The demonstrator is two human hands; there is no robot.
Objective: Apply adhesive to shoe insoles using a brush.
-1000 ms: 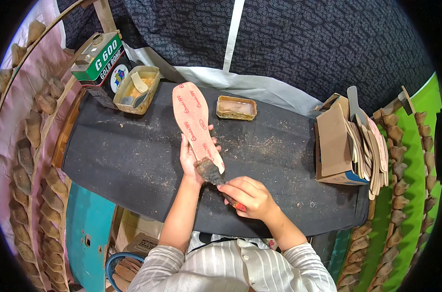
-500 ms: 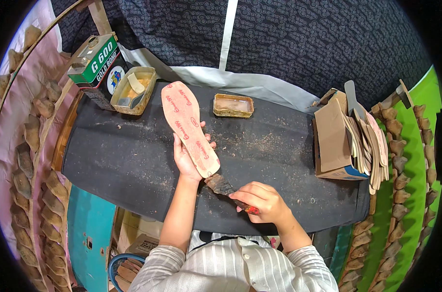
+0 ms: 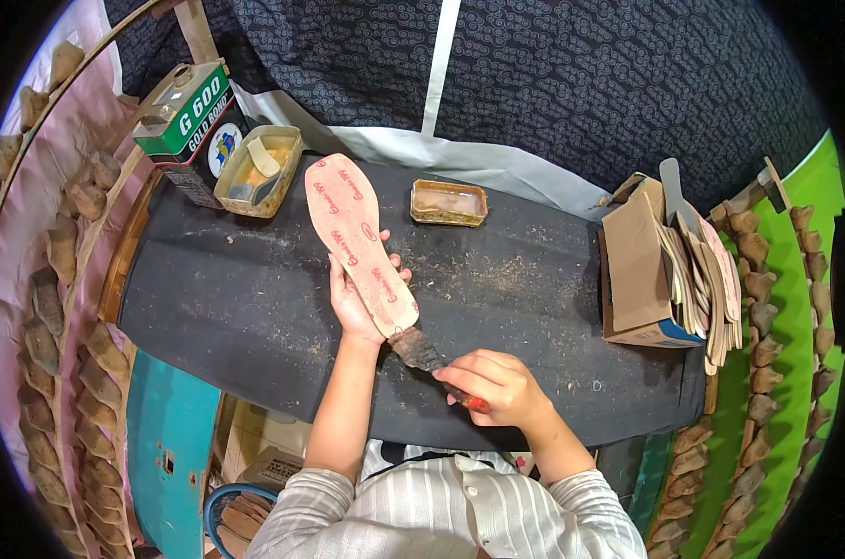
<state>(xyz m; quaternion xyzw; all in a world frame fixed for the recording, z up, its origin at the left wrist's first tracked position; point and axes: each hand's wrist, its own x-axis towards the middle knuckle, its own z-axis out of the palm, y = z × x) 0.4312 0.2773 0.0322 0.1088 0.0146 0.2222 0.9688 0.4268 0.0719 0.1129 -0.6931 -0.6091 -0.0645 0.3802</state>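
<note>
My left hand [image 3: 355,303] grips a pink shoe insole [image 3: 348,219] with red print, its fingers curled round the right edge and the thumb at the left. The insole is held slanting above the dark table, wide end away from me. In my right hand [image 3: 497,387] is a worn putty knife [image 3: 417,349] with a red handle, pinched between thumb and fingers. Its stained blade meets the insole's near end. Most of the handle is hidden by the fingers.
At the back left stand a green-and-black metal can [image 3: 188,130] and a tub [image 3: 259,172] holding a spatula. A shallow amber dish [image 3: 448,203] lies at the back. A cardboard box [image 3: 641,275] of insoles stands right. Racks of shoe lasts [image 3: 759,317] flank the table.
The insole and the putty knife have shifted very slightly to the left. Both hands keep their hold, and the blade stays at the insole's near end.
</note>
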